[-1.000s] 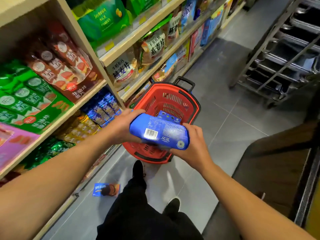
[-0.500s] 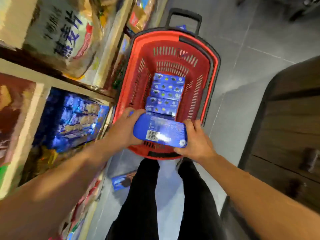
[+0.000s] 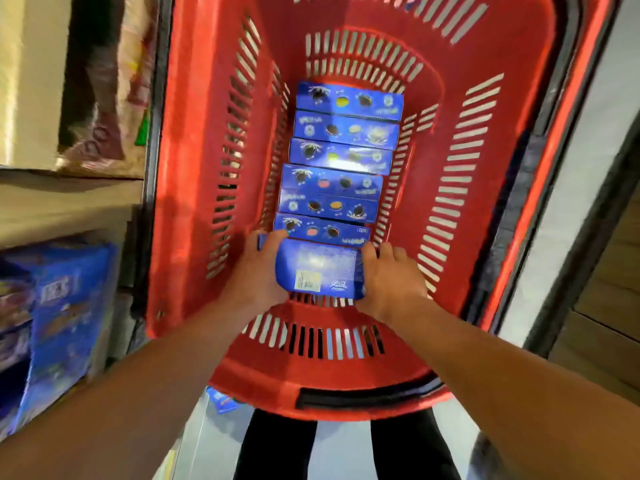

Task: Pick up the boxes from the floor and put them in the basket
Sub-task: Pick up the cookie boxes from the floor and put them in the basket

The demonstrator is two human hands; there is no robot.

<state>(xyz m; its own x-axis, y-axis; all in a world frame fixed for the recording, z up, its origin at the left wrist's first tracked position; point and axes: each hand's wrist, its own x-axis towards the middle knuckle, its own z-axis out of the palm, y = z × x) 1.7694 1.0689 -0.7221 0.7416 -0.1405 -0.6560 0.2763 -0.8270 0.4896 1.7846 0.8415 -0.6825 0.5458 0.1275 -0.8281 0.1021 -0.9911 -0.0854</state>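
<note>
Both hands hold one blue box (image 3: 320, 268) by its short ends: the left hand (image 3: 258, 271) wraps its grip round the left end, the right hand (image 3: 388, 275) clasps the right end. The box sits low inside the red basket (image 3: 194, 168), barcode face up, at the near end of a row of boxes (image 3: 341, 157) standing on edge. To finish well, the person should tip it upright, slide it flush against the nearest box in the row, then release both ends together. Another box (image 3: 223, 401) lies on the floor beneath the basket's near rim, apparently left to collect.
</note>
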